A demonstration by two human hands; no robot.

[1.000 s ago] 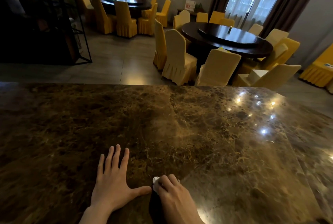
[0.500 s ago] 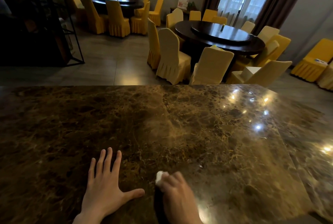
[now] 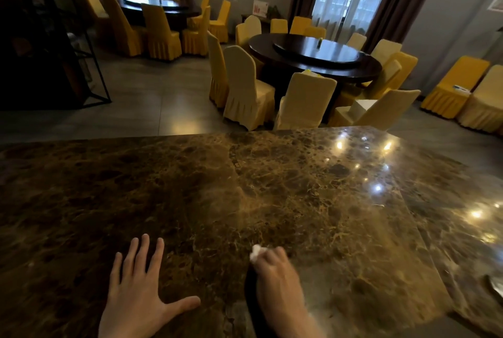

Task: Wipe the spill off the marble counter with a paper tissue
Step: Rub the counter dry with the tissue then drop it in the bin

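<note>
A brown veined marble counter (image 3: pixel 272 188) fills the lower half of the head view. My right hand (image 3: pixel 277 280) presses on it near the front edge, fingers closed on a small white paper tissue (image 3: pixel 255 252) that pokes out past the fingertips; the hand is blurred. My left hand (image 3: pixel 138 291) lies flat on the counter to its left, fingers spread, holding nothing. A duller, smeared patch shows on the marble just beyond the tissue. I cannot make out a distinct spill.
A seam (image 3: pixel 419 228) runs down the counter at the right, and a pale object (image 3: pixel 496 284) shows at the right edge. Beyond the counter stand a round dark dining table (image 3: pixel 313 54), several yellow-covered chairs (image 3: pixel 245 87) and a black metal shelf (image 3: pixel 89 71).
My right hand with the tissue has slid forward and a little right across the marble. My left hand stays flat in place. The view has shifted slightly.
</note>
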